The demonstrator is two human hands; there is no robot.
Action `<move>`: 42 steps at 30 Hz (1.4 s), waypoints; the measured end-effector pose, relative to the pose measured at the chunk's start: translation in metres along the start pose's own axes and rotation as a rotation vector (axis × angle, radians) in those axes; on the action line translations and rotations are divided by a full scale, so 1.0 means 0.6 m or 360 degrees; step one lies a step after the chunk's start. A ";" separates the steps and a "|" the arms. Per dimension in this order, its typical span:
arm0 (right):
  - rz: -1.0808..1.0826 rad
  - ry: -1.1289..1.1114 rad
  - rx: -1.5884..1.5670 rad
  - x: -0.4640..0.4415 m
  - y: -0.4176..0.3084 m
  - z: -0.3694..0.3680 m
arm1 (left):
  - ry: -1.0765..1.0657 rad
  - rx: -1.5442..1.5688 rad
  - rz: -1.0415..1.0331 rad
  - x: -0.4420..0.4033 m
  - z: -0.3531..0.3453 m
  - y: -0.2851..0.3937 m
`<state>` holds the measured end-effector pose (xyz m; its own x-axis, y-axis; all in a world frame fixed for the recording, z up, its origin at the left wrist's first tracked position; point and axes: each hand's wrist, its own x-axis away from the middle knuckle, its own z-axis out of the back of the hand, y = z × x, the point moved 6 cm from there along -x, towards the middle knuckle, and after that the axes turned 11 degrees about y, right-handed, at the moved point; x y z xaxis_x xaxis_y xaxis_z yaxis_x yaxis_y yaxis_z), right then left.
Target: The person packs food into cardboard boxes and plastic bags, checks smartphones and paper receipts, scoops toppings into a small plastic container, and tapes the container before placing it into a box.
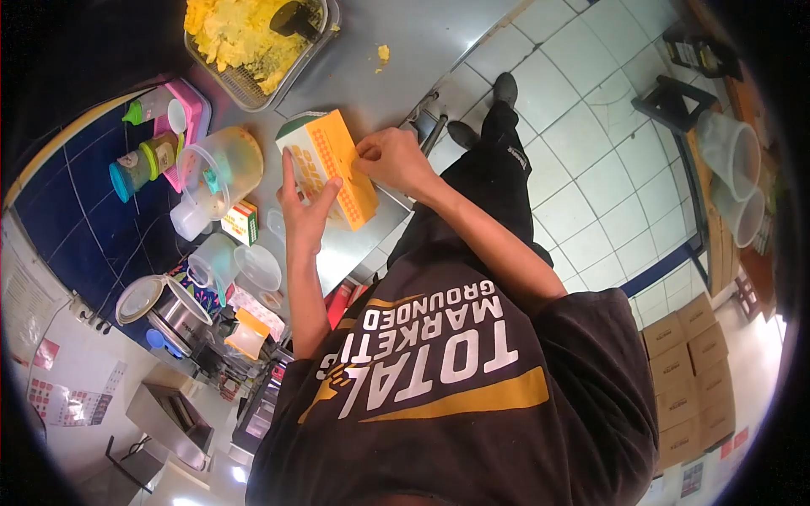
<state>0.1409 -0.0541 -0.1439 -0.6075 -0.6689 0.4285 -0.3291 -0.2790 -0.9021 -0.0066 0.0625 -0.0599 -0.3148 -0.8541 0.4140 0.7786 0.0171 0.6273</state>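
An orange-and-white carton (352, 169) with a green end stands on the metal counter in front of me. My left hand (305, 209) grips it from the near left, index finger stretched along the printed white face and thumb on the orange face. At the carton's right side my right hand (395, 158) has its fingertips pinched together against the orange panel. The small part between those fingertips is hard to make out. Beyond the carton, a wire-lined metal tray (245, 91) holds a crumbly yellow food (232, 38) and a dark utensil (294, 18).
Yellow crumbs (383, 54) lie on the steel counter (413, 29). Clear plastic pitchers (221, 169), squeeze bottles (145, 164), a small green-and-orange box (240, 221) and a steel pot (180, 310) stand at left. Tiled floor (574, 160) and stacked cardboard boxes (688, 379) are at right.
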 end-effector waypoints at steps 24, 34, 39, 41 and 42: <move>-0.0056 -0.0081 0.0393 -0.014 -0.003 -0.009 | 0.0188 -0.0510 -0.0217 0.015 -0.017 0.025; -0.0081 -0.0064 0.0209 -0.010 0.008 -0.009 | 0.0225 -0.0659 -0.0146 0.016 -0.025 0.021; -0.0146 -0.0198 0.0243 -0.016 0.015 -0.010 | 0.0198 -0.0693 -0.0125 0.016 -0.025 0.024; -0.0169 -0.0242 0.0230 -0.015 0.020 -0.013 | 0.0203 -0.0718 -0.0113 0.016 -0.023 0.023; -0.0203 -0.0260 0.0192 -0.015 0.022 -0.013 | 0.0186 -0.0721 -0.0112 0.014 -0.023 0.023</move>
<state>0.1363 -0.0460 -0.1593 -0.4383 -0.7228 0.5342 -0.3008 -0.4421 -0.8450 0.0089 0.0483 -0.0565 -0.3324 -0.8983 0.2872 0.9241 -0.2495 0.2894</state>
